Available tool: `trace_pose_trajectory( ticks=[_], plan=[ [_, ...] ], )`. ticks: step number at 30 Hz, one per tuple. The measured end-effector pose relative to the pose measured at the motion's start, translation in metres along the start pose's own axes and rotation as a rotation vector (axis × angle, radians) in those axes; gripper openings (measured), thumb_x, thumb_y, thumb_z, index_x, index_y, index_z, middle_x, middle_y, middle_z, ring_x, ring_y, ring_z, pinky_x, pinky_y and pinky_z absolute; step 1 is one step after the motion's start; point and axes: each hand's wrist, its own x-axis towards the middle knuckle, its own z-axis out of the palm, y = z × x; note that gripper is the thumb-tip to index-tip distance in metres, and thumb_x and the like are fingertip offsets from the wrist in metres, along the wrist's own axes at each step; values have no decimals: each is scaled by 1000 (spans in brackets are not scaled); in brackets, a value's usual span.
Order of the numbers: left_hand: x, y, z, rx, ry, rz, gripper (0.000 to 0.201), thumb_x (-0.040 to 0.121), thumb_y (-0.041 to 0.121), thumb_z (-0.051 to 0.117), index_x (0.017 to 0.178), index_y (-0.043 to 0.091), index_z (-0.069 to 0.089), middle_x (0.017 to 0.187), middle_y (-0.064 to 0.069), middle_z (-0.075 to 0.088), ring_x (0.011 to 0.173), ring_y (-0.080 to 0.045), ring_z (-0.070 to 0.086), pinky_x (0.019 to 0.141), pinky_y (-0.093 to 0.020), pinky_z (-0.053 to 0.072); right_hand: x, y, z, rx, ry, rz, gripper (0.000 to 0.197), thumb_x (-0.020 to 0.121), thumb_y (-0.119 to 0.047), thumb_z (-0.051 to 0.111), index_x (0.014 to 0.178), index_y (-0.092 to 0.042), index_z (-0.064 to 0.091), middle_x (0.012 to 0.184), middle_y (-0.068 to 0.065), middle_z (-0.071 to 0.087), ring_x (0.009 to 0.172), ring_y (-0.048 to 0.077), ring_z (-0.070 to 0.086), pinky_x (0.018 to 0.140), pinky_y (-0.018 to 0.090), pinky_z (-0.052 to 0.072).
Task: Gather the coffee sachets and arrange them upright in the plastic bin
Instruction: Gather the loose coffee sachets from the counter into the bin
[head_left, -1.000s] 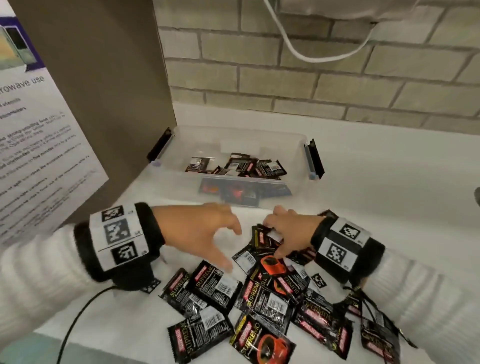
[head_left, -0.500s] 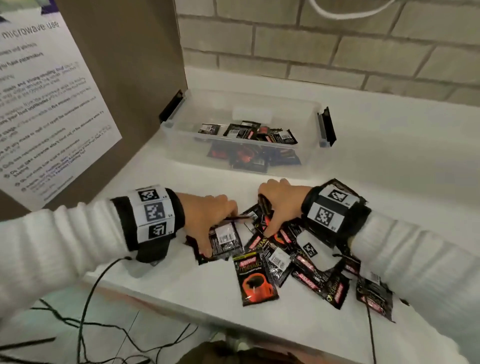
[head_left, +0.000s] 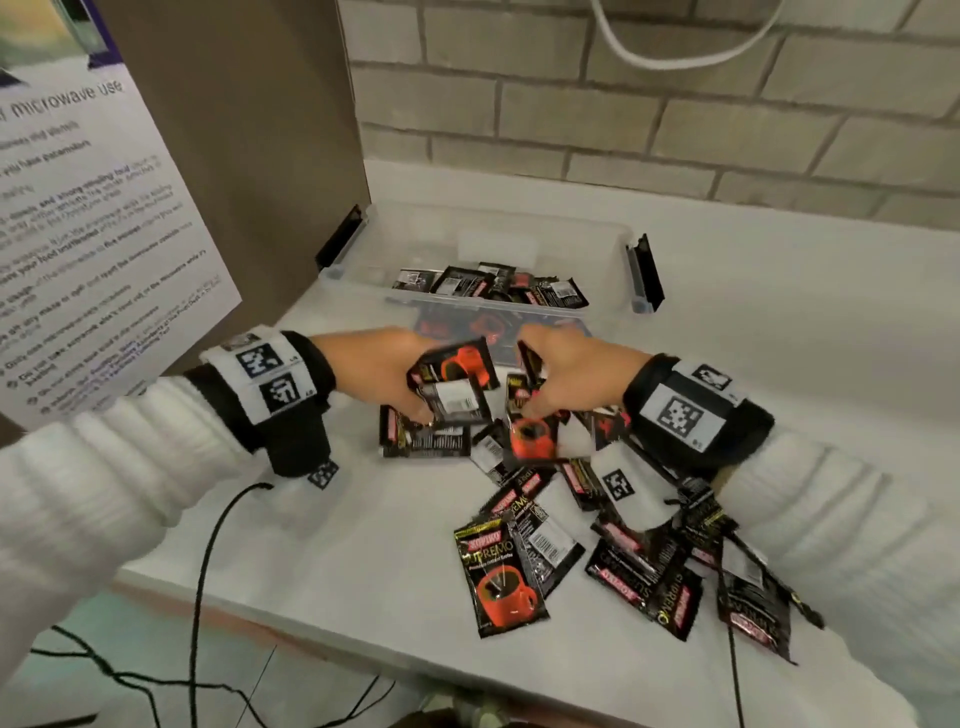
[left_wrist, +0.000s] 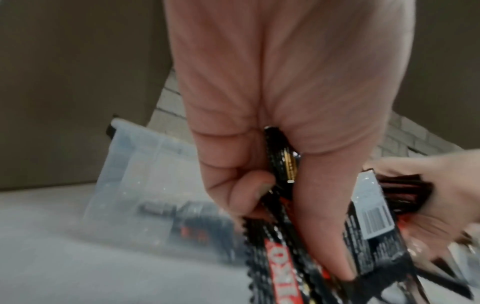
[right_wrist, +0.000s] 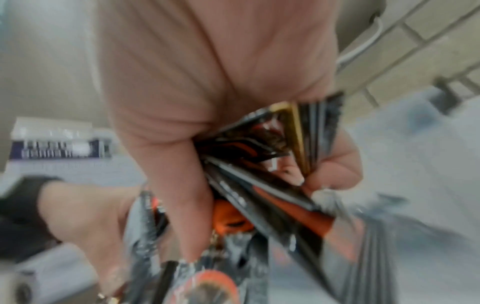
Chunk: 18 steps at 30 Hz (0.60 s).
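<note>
Left hand and right hand each grip black-and-orange foil coffee sachets above white counter, near clear plastic bin.

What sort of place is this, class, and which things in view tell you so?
Probably a shared kitchenette or break room: a notice about microwave use hangs at the left, coffee sachets lie on a white counter, and a painted brick wall stands behind.

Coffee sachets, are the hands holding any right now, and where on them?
Yes. The left hand grips a bunch of coffee sachets by one end; the right hand grips its own bunch the same way.
</note>
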Motion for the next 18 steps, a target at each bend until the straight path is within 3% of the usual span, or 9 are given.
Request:
trace_pose_trajectory(
  ticks=[2,5,7,9,11,13,15,18],
  plan=[
    [-3,1,-28,-43,93,1,33,75,13,76,96,31,57,87,20,63,78,6,59,72,-11,48,-2,-10,-22,88,111,-19,41,75,-20,76,94,-27,41,100,4,49,80,17,51,55,21,38],
    [-1,1,-70,-157,379,-45,28,75,9,75,98,22,65,86,10,66,75,0,58,60,-2,42,8,-20,-59,191,353,-11,45,72,-24,76,96,-24,38,106,11,48,92,28,52,60,28,39],
    [10,3,-92,-293,593,-46,31,75,3,73,104,13,66,92,1,65,73,0,55,56,1,41,23,-23,-78,244,511,42,50,74,-24,74,111,-18,41,110,15,50,113,32,46,76,34,46],
    [27,4,-101,-304,700,-75,34,75,5,73,108,10,65,97,-3,65,80,-8,58,63,-7,45,39,-25,-87,269,611,118,70,75,-23,73,132,-10,33,101,10,49,127,35,36,99,41,42],
    [47,5,-100,-248,702,-103,38,77,7,71,114,7,60,106,-9,66,91,-18,60,73,-19,43,51,-25,-86,302,657,170,80,75,-25,74,137,-8,28,101,8,47,128,35,33,106,42,35],
    [66,2,-94,-201,639,-132,46,81,10,68,123,5,51,117,-14,63,102,-27,61,76,-25,43,62,-21,-79,290,638,231,88,74,-34,75,140,-8,23,117,13,50,128,35,33,107,41,32],
    [79,-2,-86,-169,552,-172,62,82,18,68,136,9,38,128,-12,56,110,-27,57,83,-28,45,67,-16,-71,245,593,277,101,69,-46,76,143,-10,18,135,15,41,129,35,34,107,41,32],
    [85,-5,-73,-156,481,-146,76,80,26,72,142,13,30,141,-9,44,123,-24,48,97,-30,40,69,-8,-63,292,508,241,107,70,-42,77,147,-16,8,143,16,29,129,33,37,106,39,36]
  ],
)
